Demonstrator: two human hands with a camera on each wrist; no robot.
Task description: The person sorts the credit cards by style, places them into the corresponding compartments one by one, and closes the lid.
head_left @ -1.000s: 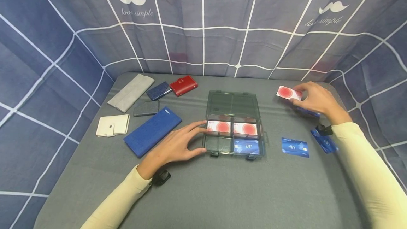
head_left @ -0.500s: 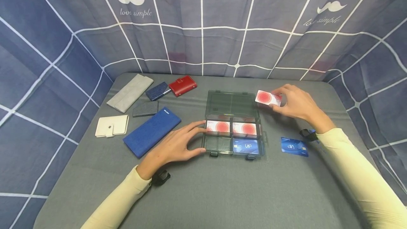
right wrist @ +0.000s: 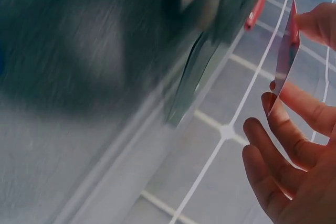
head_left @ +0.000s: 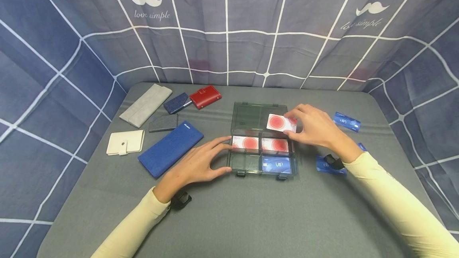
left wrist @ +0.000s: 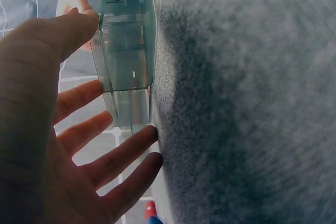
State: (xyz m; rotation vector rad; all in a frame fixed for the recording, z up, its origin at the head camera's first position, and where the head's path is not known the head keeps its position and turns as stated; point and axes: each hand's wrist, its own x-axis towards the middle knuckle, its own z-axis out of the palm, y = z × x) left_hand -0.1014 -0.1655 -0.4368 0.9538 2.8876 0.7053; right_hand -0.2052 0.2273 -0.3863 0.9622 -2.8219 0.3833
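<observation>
A translucent green plastic box (head_left: pixel 245 163) lies with its lid folded back on the grey table. Its two rear compartments hold red-and-white cards (head_left: pixel 245 143), and a blue VIP card (head_left: pixel 277 165) lies in the front right one; the front left one shows bare plastic. My left hand (head_left: pixel 197 162) rests at the box's left side, fingers spread, fingertips at its wall; in the left wrist view the thumb touches the rim. My right hand (head_left: pixel 315 126) pinches a red-and-white card (head_left: pixel 277 122) between thumb and fingers, above the lid. The right wrist view shows this card (right wrist: pixel 287 51) edge-on.
Blue VIP cards (head_left: pixel 346 122) lie right of the box, some partly hidden by my right wrist. To the left are a long blue wallet (head_left: pixel 171 148), a cream wallet (head_left: pixel 125 142), a grey wallet (head_left: pixel 146 105), a red wallet (head_left: pixel 205 97) and dark card holders (head_left: pixel 163 122).
My right hand has carried the red-and-white card leftward from the table's right side to over the box lid, uncovering a blue card behind. My left hand has stayed put.
</observation>
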